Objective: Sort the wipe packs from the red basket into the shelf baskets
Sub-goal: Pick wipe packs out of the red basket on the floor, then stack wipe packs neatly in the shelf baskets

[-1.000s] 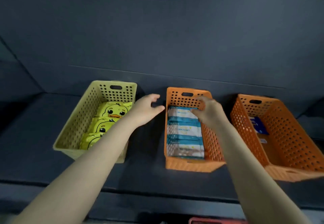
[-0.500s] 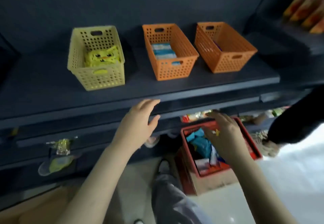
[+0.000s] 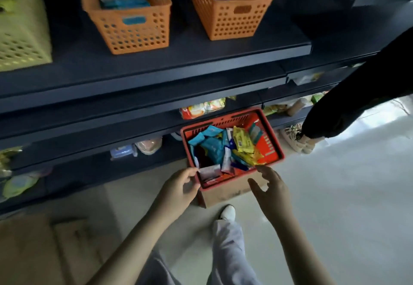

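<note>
Left hand (image 3: 178, 187), right hand (image 3: 271, 192) lowered beside one red basket (image 3: 271, 150).

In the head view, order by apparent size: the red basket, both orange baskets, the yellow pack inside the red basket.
1. Red basket, left orange basket, right orange basket: look alike; the frame edge crops both orange ones, so unranked.
2. Yellow pack: clearly smallest.

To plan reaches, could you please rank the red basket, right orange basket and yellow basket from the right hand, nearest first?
1. red basket, just beyond the right hand.
2. right orange basket, up on the shelf.
3. yellow basket, at the shelf's far left.
</note>
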The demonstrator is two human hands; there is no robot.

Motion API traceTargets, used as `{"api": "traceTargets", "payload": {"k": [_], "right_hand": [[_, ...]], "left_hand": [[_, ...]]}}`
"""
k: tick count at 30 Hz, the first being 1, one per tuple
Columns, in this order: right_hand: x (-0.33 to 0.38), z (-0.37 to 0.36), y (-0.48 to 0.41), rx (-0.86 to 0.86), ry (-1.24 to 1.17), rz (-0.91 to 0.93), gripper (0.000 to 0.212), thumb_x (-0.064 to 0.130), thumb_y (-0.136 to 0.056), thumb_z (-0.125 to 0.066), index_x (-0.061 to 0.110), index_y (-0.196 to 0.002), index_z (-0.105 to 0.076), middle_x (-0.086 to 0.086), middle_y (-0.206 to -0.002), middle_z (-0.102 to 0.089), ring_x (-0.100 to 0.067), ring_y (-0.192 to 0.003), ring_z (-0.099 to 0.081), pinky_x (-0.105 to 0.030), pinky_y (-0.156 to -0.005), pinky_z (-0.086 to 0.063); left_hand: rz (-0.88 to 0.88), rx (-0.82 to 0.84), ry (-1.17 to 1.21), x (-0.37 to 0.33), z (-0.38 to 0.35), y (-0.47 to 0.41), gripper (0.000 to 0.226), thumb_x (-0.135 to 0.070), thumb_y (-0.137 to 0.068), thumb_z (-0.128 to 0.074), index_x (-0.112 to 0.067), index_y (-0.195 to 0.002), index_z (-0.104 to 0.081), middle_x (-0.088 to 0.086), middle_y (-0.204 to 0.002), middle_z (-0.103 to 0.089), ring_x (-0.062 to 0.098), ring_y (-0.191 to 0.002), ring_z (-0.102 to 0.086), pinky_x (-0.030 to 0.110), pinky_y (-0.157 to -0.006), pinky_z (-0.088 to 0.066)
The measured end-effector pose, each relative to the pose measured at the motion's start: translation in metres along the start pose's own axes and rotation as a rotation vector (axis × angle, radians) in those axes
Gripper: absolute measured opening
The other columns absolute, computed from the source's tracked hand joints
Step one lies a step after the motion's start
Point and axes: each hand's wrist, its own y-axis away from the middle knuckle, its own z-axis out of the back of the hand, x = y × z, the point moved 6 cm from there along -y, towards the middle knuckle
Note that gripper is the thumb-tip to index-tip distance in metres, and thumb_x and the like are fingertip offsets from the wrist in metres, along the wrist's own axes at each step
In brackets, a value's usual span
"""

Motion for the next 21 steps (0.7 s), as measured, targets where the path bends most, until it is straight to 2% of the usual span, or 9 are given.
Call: {"api": "traceTargets", "payload": {"k": [2, 5, 7, 9, 12, 14, 16, 18, 21], "right_hand": [[-0.038, -0.008, -0.046, 0.073, -0.059, -0.076, 0.041, 0.010, -0.084, -0.073, 0.007, -0.122, -0.061, -0.009, -0.118, -0.066, -0.028, -0.108, -0.061, -0.038, -0.088, -0.049], [-0.096, -0.031, -0.120, 0.175, -0.098, -0.156, 0.040, 0.012, -0.086, -0.072, 0.005, -0.123, -0.059, -0.010, -0.119, -0.066, -0.029, -0.109, -0.062, -0.041, -0.090, -0.051], [-0.130, -0.053, -0.171, 0.225, -0.077, -0.176, 0.041, 0.016, -0.087, -0.071, 0.006, -0.124, -0.058, -0.010, -0.122, -0.064, -0.029, -0.112, -0.061, -0.043, -0.092, -0.051], [-0.160, -0.078, -0.217, 0.249, -0.003, -0.166, 0.042, 0.023, -0.088, -0.070, 0.009, -0.126, -0.057, -0.009, -0.125, -0.063, -0.028, -0.114, -0.060, -0.041, -0.093, -0.050], [-0.199, -0.118, -0.274, 0.255, 0.069, -0.179, 0.047, 0.034, -0.091, -0.065, 0.011, -0.130, -0.055, -0.014, -0.129, -0.059, -0.030, -0.115, -0.057, -0.036, -0.091, -0.047], [-0.219, -0.144, -0.306, 0.267, 0.081, -0.175, 0.054, 0.038, -0.092, -0.061, 0.010, -0.137, -0.048, -0.016, -0.132, -0.056, -0.033, -0.118, -0.054, -0.040, -0.095, -0.048], [-0.233, -0.166, -0.331, 0.271, 0.070, -0.192, 0.059, 0.041, -0.093, -0.058, 0.012, -0.142, -0.042, -0.016, -0.134, -0.054, -0.035, -0.120, -0.053, -0.046, -0.097, -0.048], [-0.243, -0.184, -0.348, 0.265, 0.041, -0.250, 0.060, 0.044, -0.092, -0.058, 0.012, -0.140, -0.043, -0.016, -0.130, -0.057, -0.035, -0.116, -0.056, -0.048, -0.094, -0.050], [-0.258, -0.201, -0.361, 0.239, 0.074, -0.316, 0.059, 0.048, -0.089, -0.060, 0.010, -0.134, -0.048, -0.017, -0.122, -0.061, -0.036, -0.107, -0.060, -0.049, -0.089, -0.053]], "left_hand": [[0.120, -0.009, 0.084, 0.011, -0.037, -0.038, 0.037, -0.017, -0.092, -0.064, -0.018, -0.129, -0.057, -0.005, -0.126, -0.061, 0.007, -0.106, -0.058, -0.001, -0.079, -0.037], [0.277, -0.044, 0.204, 0.039, -0.092, -0.101, 0.038, -0.024, -0.094, -0.063, -0.014, -0.130, -0.057, 0.004, -0.126, -0.063, 0.017, -0.110, -0.062, 0.014, -0.084, -0.044], [0.369, -0.088, 0.258, 0.065, -0.126, -0.145, 0.042, -0.029, -0.094, -0.061, -0.012, -0.132, -0.055, 0.008, -0.128, -0.063, 0.017, -0.110, -0.062, 0.023, -0.088, -0.045], [0.469, -0.129, 0.314, 0.092, -0.155, -0.182, 0.048, -0.034, -0.094, -0.060, -0.011, -0.135, -0.052, 0.010, -0.132, -0.059, 0.017, -0.110, -0.059, 0.027, -0.091, -0.044], [0.616, -0.205, 0.403, 0.137, -0.188, -0.229, 0.056, -0.035, -0.094, -0.061, -0.007, -0.140, -0.046, 0.016, -0.139, -0.054, 0.025, -0.120, -0.056, 0.032, -0.092, -0.046], [0.693, -0.237, 0.434, 0.162, -0.202, -0.258, 0.062, -0.037, -0.093, -0.062, -0.007, -0.143, -0.041, 0.016, -0.140, -0.052, 0.027, -0.122, -0.055, 0.032, -0.093, -0.046], [0.751, -0.286, 0.448, 0.183, -0.207, -0.285, 0.067, -0.042, -0.090, -0.064, -0.010, -0.144, -0.039, 0.012, -0.141, -0.052, 0.028, -0.122, -0.055, 0.041, -0.101, -0.047], [0.813, -0.325, 0.461, 0.200, -0.208, -0.307, 0.073, -0.048, -0.087, -0.066, -0.014, -0.145, -0.039, 0.009, -0.141, -0.051, 0.027, -0.124, -0.053, 0.046, -0.104, -0.045], [0.876, -0.362, 0.564, 0.215, -0.219, -0.328, 0.074, -0.052, -0.083, -0.069, -0.010, -0.139, -0.045, 0.008, -0.136, -0.053, 0.026, -0.119, -0.054, 0.046, -0.102, -0.047]]}}
